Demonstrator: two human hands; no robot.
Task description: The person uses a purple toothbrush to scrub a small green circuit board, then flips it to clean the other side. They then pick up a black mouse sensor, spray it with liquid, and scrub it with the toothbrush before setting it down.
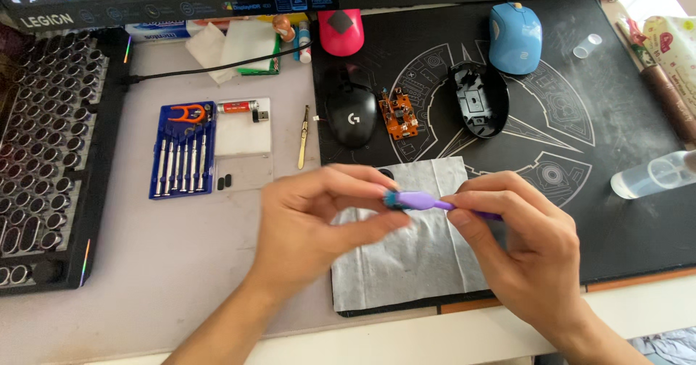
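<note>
My right hand (518,245) grips the purple handle of a small brush (420,201), which lies level between both hands. My left hand (319,220) pinches at the brush's teal bristle head; whether a small part sits between those fingers is hidden. Both hands hover over a grey wipe (406,263) spread on the black desk mat (623,220). Behind them lie a black mouse top shell (351,117), an orange circuit board (399,115) and the black mouse bottom shell (477,98).
A blue screwdriver set (183,151) and brass tweezers (303,137) lie at left centre. A keyboard without keycaps (43,155) fills the left edge. A pink mouse (341,31), a blue mouse (515,37) and a clear bottle (652,176) sit around the mat.
</note>
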